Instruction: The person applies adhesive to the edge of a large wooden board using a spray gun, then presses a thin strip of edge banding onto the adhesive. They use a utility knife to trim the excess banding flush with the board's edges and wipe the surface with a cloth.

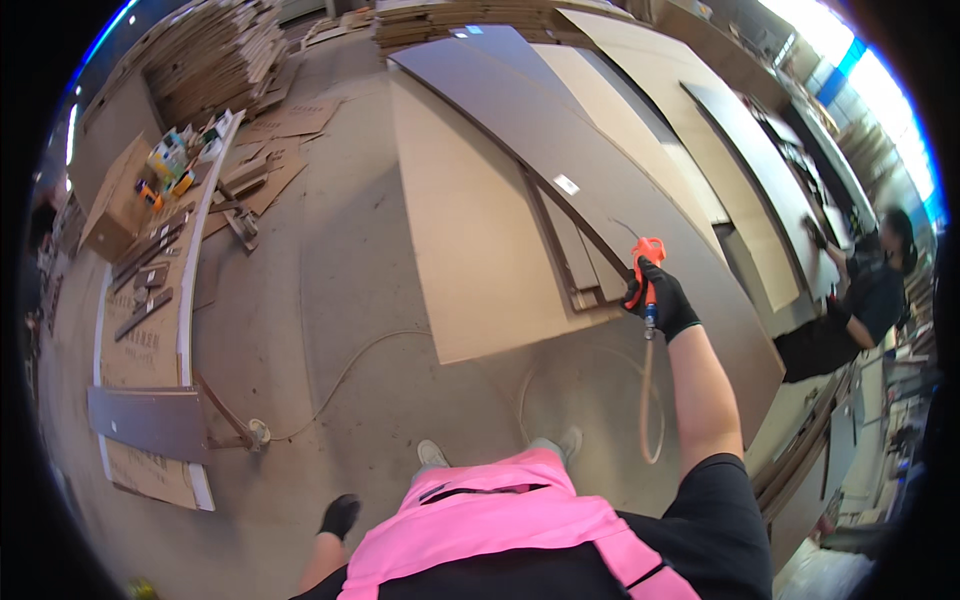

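Note:
My right hand [672, 303], in a black glove, is wrapped round an orange air blow gun [650, 250]. A pale hose [646, 400] hangs in a loop from the blue and metal coupling at the gun's lower end. Under the gun lies a long dark brown panel [600, 160] with a small white label on it. Beneath that panel are a wide cardboard sheet [450, 250] and narrower brown boards [565, 240]. My left hand [341, 515], also black-gloved, hangs low at my side, away from the panels. Its fingers blend into a dark shape, and no object shows in it.
At left stands a long bench [140, 365] with brown strips, bottles and a cardboard box [118, 200]. A brown board [150, 420] crosses its near end. An air line [345, 380] runs over the floor. At right, a co-worker [865, 300] handles another panel [765, 170].

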A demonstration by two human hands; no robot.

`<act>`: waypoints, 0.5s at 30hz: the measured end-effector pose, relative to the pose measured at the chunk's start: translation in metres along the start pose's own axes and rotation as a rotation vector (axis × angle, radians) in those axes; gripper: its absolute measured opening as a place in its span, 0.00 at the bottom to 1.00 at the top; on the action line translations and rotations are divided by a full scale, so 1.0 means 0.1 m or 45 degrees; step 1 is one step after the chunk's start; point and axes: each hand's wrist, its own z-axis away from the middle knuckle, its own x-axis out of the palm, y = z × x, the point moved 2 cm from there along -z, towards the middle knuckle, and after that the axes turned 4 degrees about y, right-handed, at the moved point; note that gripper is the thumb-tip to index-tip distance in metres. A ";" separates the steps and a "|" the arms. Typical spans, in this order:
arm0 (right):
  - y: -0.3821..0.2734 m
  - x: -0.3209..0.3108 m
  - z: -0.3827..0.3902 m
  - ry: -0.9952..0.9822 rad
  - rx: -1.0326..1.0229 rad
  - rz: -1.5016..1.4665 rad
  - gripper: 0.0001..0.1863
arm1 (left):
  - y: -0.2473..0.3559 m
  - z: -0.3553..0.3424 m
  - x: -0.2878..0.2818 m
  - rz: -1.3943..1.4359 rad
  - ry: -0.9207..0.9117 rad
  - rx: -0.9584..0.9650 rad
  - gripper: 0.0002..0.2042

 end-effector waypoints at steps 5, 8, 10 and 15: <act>-0.36 1.03 -0.30 0.119 -0.162 0.279 0.14 | -0.89 0.24 -1.19 0.503 0.202 -0.681 0.09; -0.58 1.56 -0.50 0.165 -0.057 0.311 0.15 | -1.17 0.04 -1.18 0.395 0.190 -0.585 0.07; -0.65 1.90 -0.73 0.123 -0.124 0.320 0.14 | -1.25 -0.26 -0.97 0.243 0.116 -0.380 0.08; -0.60 2.56 -1.57 0.166 -0.301 0.487 0.14 | -0.95 -1.32 -0.80 0.003 -0.026 -0.077 0.09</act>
